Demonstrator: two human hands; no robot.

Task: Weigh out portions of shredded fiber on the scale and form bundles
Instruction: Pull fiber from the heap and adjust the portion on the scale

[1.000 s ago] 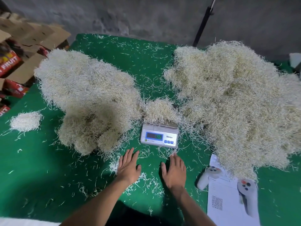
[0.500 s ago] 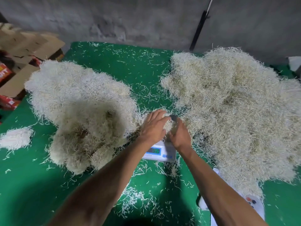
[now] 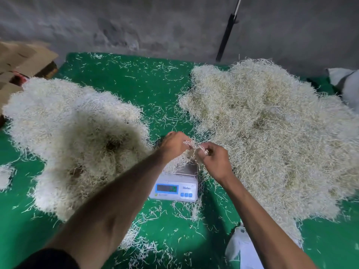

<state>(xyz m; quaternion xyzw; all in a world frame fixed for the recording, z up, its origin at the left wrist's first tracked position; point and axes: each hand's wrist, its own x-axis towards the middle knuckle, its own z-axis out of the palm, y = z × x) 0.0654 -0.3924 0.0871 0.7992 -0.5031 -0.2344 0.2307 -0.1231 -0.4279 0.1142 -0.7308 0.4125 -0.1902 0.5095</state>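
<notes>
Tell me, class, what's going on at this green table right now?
A person is weighing shredded fiber. Both hands, left hand and right hand, pinch a small tuft of fiber just above the scale. Big fiber piles lie on either side, the left pile and the right pile.

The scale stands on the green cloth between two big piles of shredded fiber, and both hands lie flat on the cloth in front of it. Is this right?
Not quite. In the head view the left hand and right hand are raised over the scale, pinching a clump of fiber between them. The rest is right.
</notes>
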